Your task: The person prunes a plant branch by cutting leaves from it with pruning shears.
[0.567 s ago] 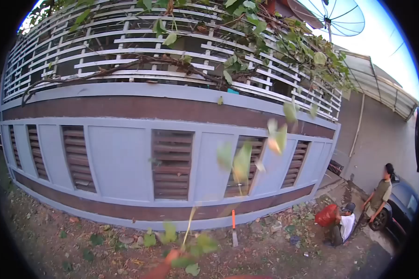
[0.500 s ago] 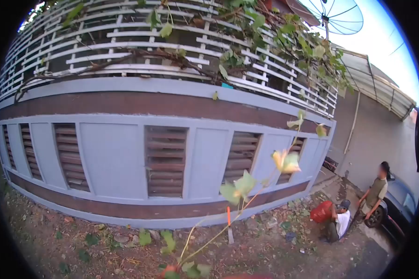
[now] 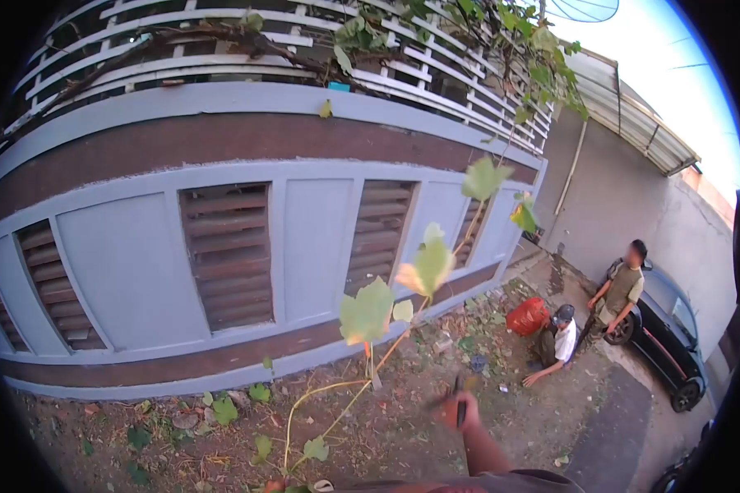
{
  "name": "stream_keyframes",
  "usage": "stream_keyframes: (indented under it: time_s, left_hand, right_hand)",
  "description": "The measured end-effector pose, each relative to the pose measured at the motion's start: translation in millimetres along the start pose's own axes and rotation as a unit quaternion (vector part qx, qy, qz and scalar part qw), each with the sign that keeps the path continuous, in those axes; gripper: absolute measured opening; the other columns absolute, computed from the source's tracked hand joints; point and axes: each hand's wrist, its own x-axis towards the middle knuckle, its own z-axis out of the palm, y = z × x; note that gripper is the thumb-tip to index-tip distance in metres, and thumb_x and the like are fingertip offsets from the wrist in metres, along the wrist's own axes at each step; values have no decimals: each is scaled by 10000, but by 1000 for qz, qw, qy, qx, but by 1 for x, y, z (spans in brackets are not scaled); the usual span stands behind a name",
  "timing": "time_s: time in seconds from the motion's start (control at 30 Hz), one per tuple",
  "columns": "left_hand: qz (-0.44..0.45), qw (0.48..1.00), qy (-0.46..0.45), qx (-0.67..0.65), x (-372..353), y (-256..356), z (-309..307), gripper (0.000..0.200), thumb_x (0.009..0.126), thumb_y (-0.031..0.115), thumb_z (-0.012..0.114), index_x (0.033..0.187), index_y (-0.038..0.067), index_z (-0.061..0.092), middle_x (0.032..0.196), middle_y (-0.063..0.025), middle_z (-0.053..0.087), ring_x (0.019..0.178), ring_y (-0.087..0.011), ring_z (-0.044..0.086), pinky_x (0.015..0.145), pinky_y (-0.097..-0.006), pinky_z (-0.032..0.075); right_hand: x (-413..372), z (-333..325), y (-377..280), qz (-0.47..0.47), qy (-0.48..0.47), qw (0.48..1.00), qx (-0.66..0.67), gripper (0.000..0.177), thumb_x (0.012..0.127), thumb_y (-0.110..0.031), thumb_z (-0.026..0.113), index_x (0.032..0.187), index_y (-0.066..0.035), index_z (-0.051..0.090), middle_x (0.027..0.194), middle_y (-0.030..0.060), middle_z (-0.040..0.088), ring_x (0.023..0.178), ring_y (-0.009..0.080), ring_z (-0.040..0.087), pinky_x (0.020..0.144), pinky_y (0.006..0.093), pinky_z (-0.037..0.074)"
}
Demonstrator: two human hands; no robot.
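Observation:
My right hand is closed around a dark hand tool, which looks like pruning shears but is blurred. It is to the right of a cut-looking leafy vine, apart from it. At the bottom edge, a small part of my left hand shows at the vine's lower end, its fingers closed on the stem. The vine rises to the upper right, with large green and yellowing leaves. Behind these leaves, a tool with an orange handle and grey blade stands near the wall's foot, partly hidden.
A grey-blue wall with louvred openings and a white slatted fence above runs alongside. At the right, one person crouches by a red sack; another person stands near a black car. Leaves litter the ground.
The view has shifted rightward and down. My right hand and forearm have come into view with the dark tool. The vine's leaves have moved, and the crouching person's arm now reaches toward the ground.

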Motion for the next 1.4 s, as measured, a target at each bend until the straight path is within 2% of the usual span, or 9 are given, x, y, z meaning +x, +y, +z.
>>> stream_keyframes:
  time_s: [0.1,0.27,0.37,0.57,0.77,0.9,1.13,1.37,1.4]
  left_hand:
    - [-12,1000,-19,14,-34,-1,6,473,871,413,705,1243,127,648,1014,-245,713,952,-401,703,848,-515,531]
    - [-10,998,10,56,-50,-2,-6,469,869,411,706,1237,127,648,1000,-244,713,939,-406,703,840,-516,533]
    - [-14,998,37,58,-67,9,29,467,868,410,706,1234,126,647,991,-244,713,931,-410,703,835,-517,534]
    - [-26,993,78,79,-107,46,105,462,865,407,707,1227,125,647,974,-242,713,916,-416,703,824,-519,536]
    - [-47,989,112,83,-165,93,197,458,863,404,708,1220,125,646,957,-241,714,900,-422,703,814,-520,539]
    - [-39,990,113,77,-207,109,277,455,862,402,709,1216,124,645,946,-240,714,890,-427,703,807,-521,540]
    - [-16,990,99,100,-322,102,370,450,859,399,711,1208,123,645,926,-238,714,872,-434,703,795,-523,543]
    - [-19,983,173,62,-373,102,476,445,857,396,712,1201,122,644,909,-237,714,856,-441,703,785,-524,545]
    - [-38,985,163,49,-421,197,420,440,850,328,700,1224,117,605,871,-241,710,832,-483,691,755,-535,551]
  right_hand:
    - [59,79,-103,-143,-110,979,94,410,788,-343,598,1155,-166,650,1295,70,654,1287,229,564,1061,557,383]
    - [91,208,-212,-194,-311,925,96,426,814,-392,616,1147,-126,615,1274,118,616,1222,339,562,1047,601,426]
    - [86,242,-225,-185,-281,938,86,447,813,-416,628,1155,-130,614,1248,121,604,1171,362,573,1013,578,462]
    - [46,162,-218,-178,-255,930,195,380,870,-412,597,1118,-134,669,1078,44,667,943,301,612,825,424,487]
    - [-89,-35,-242,-244,-235,916,214,404,864,-391,603,1146,-110,679,1114,68,711,1065,272,640,986,438,491]
    - [-216,-53,-260,-288,-208,916,189,606,917,-490,482,1380,-106,557,1298,132,624,896,280,583,683,389,426]
    - [-301,-54,-262,-270,-32,940,206,339,849,-431,589,961,-116,646,780,44,646,522,223,489,514,354,408]
    - [-409,-7,-293,-348,8,907,236,278,818,-417,578,871,-145,607,764,-14,642,479,167,520,443,310,431]
    - [-399,-27,-310,-353,23,909,222,306,821,-430,578,878,-132,622,750,-4,641,456,160,498,422,290,407]
